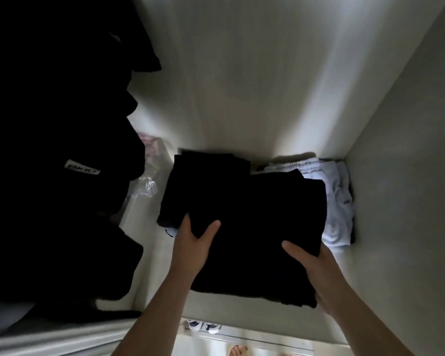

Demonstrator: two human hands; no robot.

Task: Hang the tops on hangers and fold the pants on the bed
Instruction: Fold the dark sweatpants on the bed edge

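Folded black pants point(254, 240) are gripped by the left hand point(194, 246) and right hand point(316, 273), thumbs on top, over a shelf point(152, 265) beside white clothes point(337, 201).

- Centre of the frame: the left hand point(193, 242) and right hand point(316, 268) grip a folded black garment point(254, 240), thumbs on top.
- Behind it: a black stack point(206, 173); to the right, pale clothes point(337, 201).
- Left of the frame: dark hanging clothes point(49, 150), with a plastic bag point(147, 186) beside them.

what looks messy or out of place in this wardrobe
The pale clothes in the back right corner lie crumpled and bunched, unlike the neatly folded black pile beside them. Nothing else stands out.
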